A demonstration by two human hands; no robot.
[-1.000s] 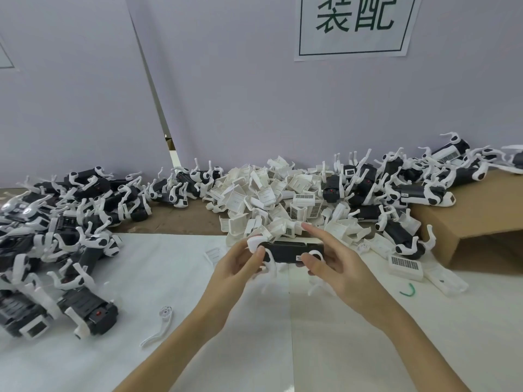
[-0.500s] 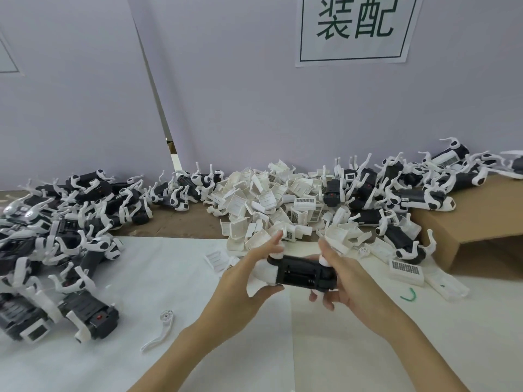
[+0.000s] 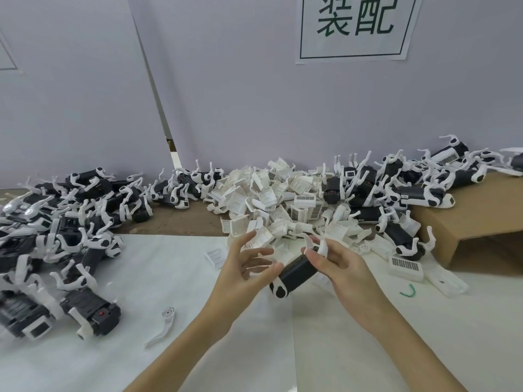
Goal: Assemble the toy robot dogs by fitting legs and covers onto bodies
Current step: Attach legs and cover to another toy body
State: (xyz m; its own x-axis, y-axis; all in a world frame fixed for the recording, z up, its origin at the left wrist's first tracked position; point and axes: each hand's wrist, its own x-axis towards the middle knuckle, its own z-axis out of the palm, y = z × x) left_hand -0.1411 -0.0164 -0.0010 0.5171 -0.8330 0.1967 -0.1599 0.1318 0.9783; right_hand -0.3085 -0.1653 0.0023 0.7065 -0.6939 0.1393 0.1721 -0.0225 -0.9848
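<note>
Two hands meet over the white table. Behind, at 12 o'clock, lies a heap of ribbed white plastic covers. The right hand grips the smooth black oblong dog body, long axis running 2-to-8 o'clock, rounded end nearest. The left hand is spread, fingertips beside the body.

One head-worn wide-angle view looks forward and down, close over the white table, facing the wall.
</note>
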